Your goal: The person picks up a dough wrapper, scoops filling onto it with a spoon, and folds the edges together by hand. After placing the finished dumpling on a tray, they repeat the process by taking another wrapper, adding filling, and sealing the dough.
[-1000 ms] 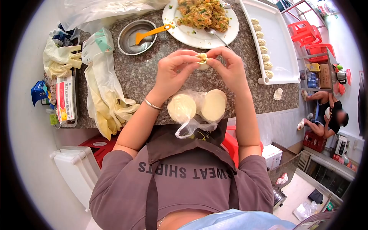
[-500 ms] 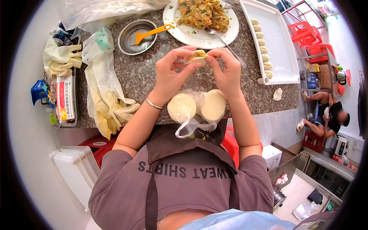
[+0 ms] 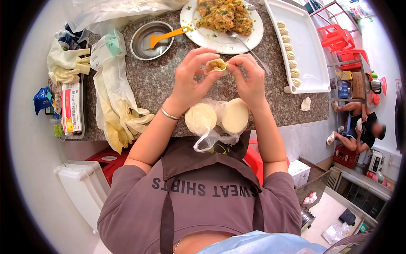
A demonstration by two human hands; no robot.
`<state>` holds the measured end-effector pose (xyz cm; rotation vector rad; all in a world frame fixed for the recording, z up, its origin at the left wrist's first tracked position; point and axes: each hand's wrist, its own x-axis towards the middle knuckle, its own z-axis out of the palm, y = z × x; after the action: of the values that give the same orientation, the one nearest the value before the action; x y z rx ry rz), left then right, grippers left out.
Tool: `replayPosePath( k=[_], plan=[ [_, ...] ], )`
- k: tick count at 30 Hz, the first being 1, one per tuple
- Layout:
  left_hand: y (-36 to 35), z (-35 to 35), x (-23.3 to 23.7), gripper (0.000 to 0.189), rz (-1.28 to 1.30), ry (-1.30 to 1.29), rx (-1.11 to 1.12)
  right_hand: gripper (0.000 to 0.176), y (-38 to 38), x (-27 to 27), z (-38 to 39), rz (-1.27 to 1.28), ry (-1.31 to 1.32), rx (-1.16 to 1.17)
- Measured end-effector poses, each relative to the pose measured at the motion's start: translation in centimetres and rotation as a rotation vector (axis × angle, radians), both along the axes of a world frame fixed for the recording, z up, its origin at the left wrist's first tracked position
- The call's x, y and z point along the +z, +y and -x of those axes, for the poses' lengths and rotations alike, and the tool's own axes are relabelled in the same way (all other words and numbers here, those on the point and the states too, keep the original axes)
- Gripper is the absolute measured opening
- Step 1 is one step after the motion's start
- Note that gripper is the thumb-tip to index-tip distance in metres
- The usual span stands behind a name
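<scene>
A half-folded dumpling (image 3: 216, 65) with orange-green filling showing at its open top is held up above the counter. My left hand (image 3: 192, 76) cradles it from the left, fingers curled round it. The thumb and fingertips of my right hand (image 3: 246, 75) pinch the wrapper's right edge. Below my hands lie two stacks of round wrappers, the left stack (image 3: 200, 119) and the right stack (image 3: 235, 116), in a clear plastic bag (image 3: 207, 141). Beyond my hands is a white plate (image 3: 190, 36) heaped with filling (image 3: 224, 17), a metal spoon (image 3: 253, 53) resting on it.
A white tray (image 3: 311, 63) at the right holds a row of pleated dumplings (image 3: 290, 55). A metal bowl (image 3: 139, 48) with an orange spatula (image 3: 163, 38) stands left of the plate. Pale gloves (image 3: 116, 110) lie at the left. A person (image 3: 363, 127) sits far right.
The dumpling has tipped towards me, so more of its filling shows. My left fingers have lifted and spread slightly; my right hand still pinches the edge.
</scene>
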<state>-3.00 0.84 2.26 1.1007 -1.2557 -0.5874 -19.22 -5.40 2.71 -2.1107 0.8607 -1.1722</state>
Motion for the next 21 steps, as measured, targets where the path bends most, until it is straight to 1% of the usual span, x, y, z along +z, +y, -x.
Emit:
replayPosePath(
  k=[1, 3, 7, 8, 9, 10, 11, 12, 13, 14, 15, 16, 19, 21],
  plan=[
    [-0.1, -0.1, -0.3, 0.015, 0.001, -0.001, -0.002, 0.007, 0.0, 0.0, 0.0, 0.004, 0.022, 0.006],
    [-0.3, -0.7, -1.2, 0.015, 0.086, -0.175, -0.033, 0.007, 0.1, -0.2, 0.0, 0.003, 0.01, 0.002],
    [-0.5, -0.9, -1.8, 0.012, 0.075, -0.181, -0.08, 0.007, 0.4, -0.1, -0.2, -0.025, -0.025, -0.019],
    [-0.5, -0.7, -1.8, 0.015, -0.002, -0.026, -0.137, 0.007, 0.4, -0.1, -0.1, -0.025, -0.025, -0.02],
    [-0.5, -0.6, -1.9, 0.018, -0.08, 0.131, -0.193, 0.007, 0.2, -0.1, 0.2, -0.124, -0.051, 0.006],
    [-0.4, -0.6, -2.0, 0.018, -0.08, 0.131, -0.193, 0.008, 0.0, -0.1, 0.4, -0.223, -0.076, 0.032],
    [-0.3, -0.8, -2.1, 0.023, -0.112, 0.181, -0.248, 0.008, -0.3, 0.1, 0.7, -0.224, -0.076, 0.033],
    [-0.3, -0.9, -2.2, 0.028, -0.143, 0.233, -0.302, 0.008, -0.8, 0.5, 1.1, -0.235, -0.017, 0.074],
    [-0.3, -0.9, -2.2, 0.028, -0.145, 0.234, -0.302, 0.009, -1.0, 0.8, 1.3, -0.246, 0.041, 0.115],
    [-0.3, -0.9, -2.2, 0.032, -0.134, 0.206, -0.303, 0.009, -1.0, 1.1, 1.2, -0.248, 0.042, 0.116],
    [-0.3, -0.9, -2.2, 0.035, -0.123, 0.177, -0.304, 0.009, -0.9, 1.3, 1.1, -0.196, 0.053, 0.114],
    [-0.2, -0.9, -2.2, 0.035, -0.124, 0.177, -0.303, 0.009, -0.9, 1.4, 0.9, -0.144, 0.064, 0.113],
    [-0.1, -0.9, -1.8, 0.035, -0.14, 0.14, -0.278, 0.009, -0.4, 1.0, 0.8, -0.112, 0.061, 0.057],
    [0.0, -0.9, -1.3, 0.034, -0.151, 0.037, -0.259, 0.009, -0.2, 0.5, 0.5, -0.081, 0.056, 0.031]
  ],
)
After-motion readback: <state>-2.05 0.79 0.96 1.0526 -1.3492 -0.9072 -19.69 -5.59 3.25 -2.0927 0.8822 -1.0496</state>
